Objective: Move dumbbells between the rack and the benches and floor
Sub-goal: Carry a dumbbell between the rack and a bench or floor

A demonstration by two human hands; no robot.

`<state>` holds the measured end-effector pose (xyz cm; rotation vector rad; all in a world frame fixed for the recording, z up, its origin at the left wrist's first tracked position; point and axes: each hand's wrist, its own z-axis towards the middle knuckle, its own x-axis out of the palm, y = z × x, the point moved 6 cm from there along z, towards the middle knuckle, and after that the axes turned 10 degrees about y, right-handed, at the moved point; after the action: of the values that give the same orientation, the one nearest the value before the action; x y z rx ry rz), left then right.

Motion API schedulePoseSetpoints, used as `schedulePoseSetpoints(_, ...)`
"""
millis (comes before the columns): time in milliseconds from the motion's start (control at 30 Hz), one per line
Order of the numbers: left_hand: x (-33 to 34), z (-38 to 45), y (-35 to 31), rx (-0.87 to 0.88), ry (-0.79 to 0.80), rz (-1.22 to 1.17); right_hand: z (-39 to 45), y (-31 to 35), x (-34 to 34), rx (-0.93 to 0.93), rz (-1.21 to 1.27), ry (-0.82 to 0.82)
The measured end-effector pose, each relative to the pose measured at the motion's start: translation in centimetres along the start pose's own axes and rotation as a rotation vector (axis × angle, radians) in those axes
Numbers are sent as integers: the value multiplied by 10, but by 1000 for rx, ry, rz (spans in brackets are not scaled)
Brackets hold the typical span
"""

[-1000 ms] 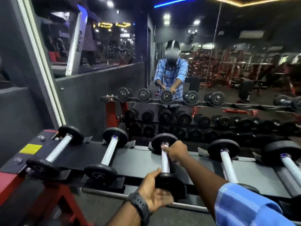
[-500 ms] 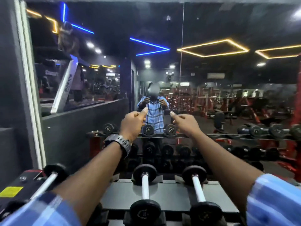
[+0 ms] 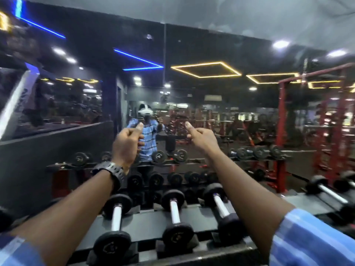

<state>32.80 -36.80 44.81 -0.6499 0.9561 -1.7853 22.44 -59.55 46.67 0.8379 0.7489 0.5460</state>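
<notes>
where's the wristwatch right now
In the head view, the black wristwatch sits on the left wrist, left of centre, just below the raised left hand and above the rack's dumbbells.

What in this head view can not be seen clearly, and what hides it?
- Head view: markings on the dumbbells on the rack, too small and blurred.
- Head view: a dumbbell at the right, its near end hidden behind the sleeve.
- Head view: fingers of the left hand and right hand, curled away from the camera; both hold nothing.
- Head view: mirror reflections, blurred by motion.
</notes>
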Motion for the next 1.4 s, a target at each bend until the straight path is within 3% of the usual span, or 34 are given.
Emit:
schedulePoseSetpoints(333,197,-95,-80,26,437,-282,-196,5,-232,179,-207,-397)
schedulePoseSetpoints(567,361,-238,-182,18,820,-515,-421,45,-424,308,-319,-803)
schedulePoseSetpoints(733,462,-351,-273,85,1039,-628,-591,73,-525,380,-350,-1081)
schedulePoseSetpoints(1100,671,-620,-395,-22,1409,-863,-877,121,-669,501,-495,-1449)
schedulePoseSetpoints(1400,812,-756,-421,-115,1626,-949,-997,87,-744,656,-533,-1630)
